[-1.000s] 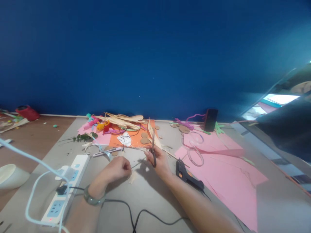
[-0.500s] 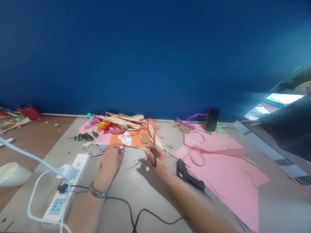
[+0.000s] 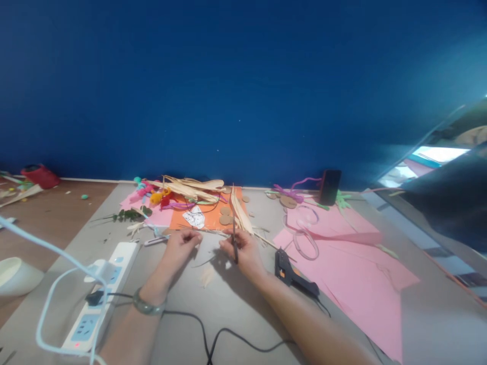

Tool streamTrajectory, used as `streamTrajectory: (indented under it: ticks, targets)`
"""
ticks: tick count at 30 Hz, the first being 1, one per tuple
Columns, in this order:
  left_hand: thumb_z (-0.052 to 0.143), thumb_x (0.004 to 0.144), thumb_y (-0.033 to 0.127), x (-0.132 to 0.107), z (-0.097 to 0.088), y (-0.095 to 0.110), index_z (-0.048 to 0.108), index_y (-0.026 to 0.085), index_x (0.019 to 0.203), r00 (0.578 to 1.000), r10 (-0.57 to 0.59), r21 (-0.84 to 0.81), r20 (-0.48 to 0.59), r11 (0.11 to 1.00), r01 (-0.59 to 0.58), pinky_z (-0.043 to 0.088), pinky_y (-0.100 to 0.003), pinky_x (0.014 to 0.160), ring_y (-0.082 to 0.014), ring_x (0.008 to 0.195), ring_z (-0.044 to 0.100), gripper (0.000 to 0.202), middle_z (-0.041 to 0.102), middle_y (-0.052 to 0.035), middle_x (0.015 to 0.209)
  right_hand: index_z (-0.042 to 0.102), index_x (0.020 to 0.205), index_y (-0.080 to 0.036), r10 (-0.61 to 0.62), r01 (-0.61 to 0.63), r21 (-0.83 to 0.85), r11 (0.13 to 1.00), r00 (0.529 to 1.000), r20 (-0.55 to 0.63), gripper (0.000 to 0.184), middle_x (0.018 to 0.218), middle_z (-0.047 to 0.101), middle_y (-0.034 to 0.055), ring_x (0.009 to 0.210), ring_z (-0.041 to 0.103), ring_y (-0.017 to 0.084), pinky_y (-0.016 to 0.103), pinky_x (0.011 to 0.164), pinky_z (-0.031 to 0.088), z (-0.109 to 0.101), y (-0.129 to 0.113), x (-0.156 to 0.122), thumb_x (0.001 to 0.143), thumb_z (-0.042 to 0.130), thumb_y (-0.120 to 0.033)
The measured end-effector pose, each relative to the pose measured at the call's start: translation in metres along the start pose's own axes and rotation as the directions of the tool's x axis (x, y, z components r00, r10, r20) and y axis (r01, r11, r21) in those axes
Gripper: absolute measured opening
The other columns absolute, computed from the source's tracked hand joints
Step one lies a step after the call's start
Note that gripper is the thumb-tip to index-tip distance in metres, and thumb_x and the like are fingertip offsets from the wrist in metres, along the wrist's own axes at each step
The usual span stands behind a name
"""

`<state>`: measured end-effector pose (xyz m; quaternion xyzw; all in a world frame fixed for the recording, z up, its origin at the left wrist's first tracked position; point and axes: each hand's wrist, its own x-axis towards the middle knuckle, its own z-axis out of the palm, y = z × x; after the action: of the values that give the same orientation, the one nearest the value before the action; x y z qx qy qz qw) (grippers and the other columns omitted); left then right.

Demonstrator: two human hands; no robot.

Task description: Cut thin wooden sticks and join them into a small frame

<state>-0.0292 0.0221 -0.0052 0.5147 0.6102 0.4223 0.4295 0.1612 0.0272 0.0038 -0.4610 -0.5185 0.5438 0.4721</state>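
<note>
Right hand: the right hand [image 3: 246, 253] grasps scissors [image 3: 235, 248], its fingers wrapped around the handles; the blades point away, toward the blue wall [image 3: 236, 101].
Left hand: the left hand [image 3: 180, 249] has thumb and fingers drawn together in a pinch; cannot tell whether a thin piece is between them.
Scissors position: held above the counter [image 3: 228, 324], just beside the near end of a folded pale strip [image 3: 241, 215].
Work done: thin pale scraps [image 3: 207, 276] lie between the forearms, which suggests some trimming is complete.
Work left: judged partway; no finished piece can be made out, and the strip bundle [image 3: 194, 188] lies loose and unassembled.
Strips: dry, fibrous, ribbon-like; long, tapered, lightly curled.
Discs: brown discs [image 3: 225, 219], flat and round, set on smooth orange paper [image 3: 213, 209].
Spotted piece: white paper [image 3: 194, 218], angular, with dark specks.
Pink paper: pink sheets [image 3: 365, 289], flat, overlapping, straight-edged.
Glue gun: black glue gun [image 3: 292, 274], apparently hard plastic, lying beside the right forearm, unheld.
</note>
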Motion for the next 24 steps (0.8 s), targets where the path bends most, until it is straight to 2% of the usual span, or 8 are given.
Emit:
streamTrajectory:
  ticks: [2, 4, 8, 12, 20, 24]
  targets:
    - [0.063, 0.070, 0.039, -0.004, 0.004, 0.007, 0.062, 0.014, 0.071, 0.994, -0.078, -0.188, 0.076, 0.978, 0.091, 0.037, -0.023, 0.049, -0.0107, 0.049, 0.048, 0.024, 0.057, 0.0010, 0.057, 0.061, 0.090, -0.016, 0.013, -0.013, -0.005, 1.000, 1.000, 0.016, 0.040, 0.065, 0.063, 0.0000, 0.057, 0.058, 0.014, 0.026, 0.053, 0.045, 0.000, 0.002, 0.000, 0.059, 0.077, -0.036]
    - [0.066, 0.067, 0.040, -0.008, 0.009, 0.012, 0.061, 0.014, 0.069, 0.980, -0.113, -0.247, 0.164, 0.957, 0.152, 0.036, -0.021, 0.047, -0.0092, 0.046, 0.046, 0.027, 0.056, 0.0022, 0.055, 0.060, 0.092, -0.016, 0.023, -0.023, 0.005, 1.000, 0.999, 0.042, 0.042, 0.068, 0.065, 0.0009, 0.060, 0.060, 0.015, 0.027, 0.056, 0.047, 0.000, 0.005, 0.001, 0.059, 0.078, -0.035]
    - [0.069, 0.066, 0.038, -0.013, 0.018, 0.012, 0.063, 0.013, 0.068, 0.971, -0.113, -0.182, 0.212, 0.971, 0.153, 0.034, -0.020, 0.046, -0.0083, 0.046, 0.046, 0.026, 0.055, 0.0028, 0.052, 0.057, 0.096, -0.016, 0.005, -0.007, 0.033, 0.999, 0.997, 0.074, 0.046, 0.067, 0.064, 0.0003, 0.061, 0.061, 0.015, 0.028, 0.059, 0.048, 0.000, 0.006, 0.001, 0.059, 0.078, -0.035]
    - [0.069, 0.066, 0.033, -0.014, 0.022, 0.009, 0.063, 0.013, 0.069, 0.967, -0.110, -0.158, 0.228, 0.976, 0.148, 0.037, -0.020, 0.048, -0.0091, 0.049, 0.050, 0.021, 0.058, 0.0010, 0.057, 0.059, 0.095, -0.017, 0.011, -0.011, 0.006, 1.000, 0.996, 0.087, 0.042, 0.065, 0.062, -0.0010, 0.057, 0.058, 0.013, 0.025, 0.055, 0.046, -0.001, 0.003, 0.001, 0.061, 0.077, -0.034]
    - [0.073, 0.063, 0.028, -0.016, 0.024, 0.005, 0.060, 0.014, 0.072, 0.954, -0.107, -0.281, 0.282, 0.941, 0.189, 0.040, -0.021, 0.050, -0.0100, 0.051, 0.054, 0.021, 0.062, 0.0000, 0.060, 0.057, 0.095, -0.017, 0.021, -0.026, 0.057, 0.998, 0.995, 0.097, 0.040, 0.066, 0.061, -0.0013, 0.056, 0.055, 0.012, 0.024, 0.053, 0.043, 0.000, -0.001, -0.002, 0.062, 0.075, -0.030]
    - [0.075, 0.063, 0.031, -0.016, 0.025, 0.004, 0.062, 0.013, 0.072, 0.942, -0.100, -0.313, 0.320, 0.927, 0.205, 0.040, -0.021, 0.051, -0.0101, 0.051, 0.055, 0.024, 0.063, -0.0007, 0.060, 0.056, 0.096, -0.018, 0.003, -0.010, 0.089, 0.996, 0.997, 0.079, 0.038, 0.066, 0.060, -0.0022, 0.056, 0.054, 0.011, 0.022, 0.051, 0.040, -0.001, -0.004, -0.003, 0.064, 0.075, -0.028]
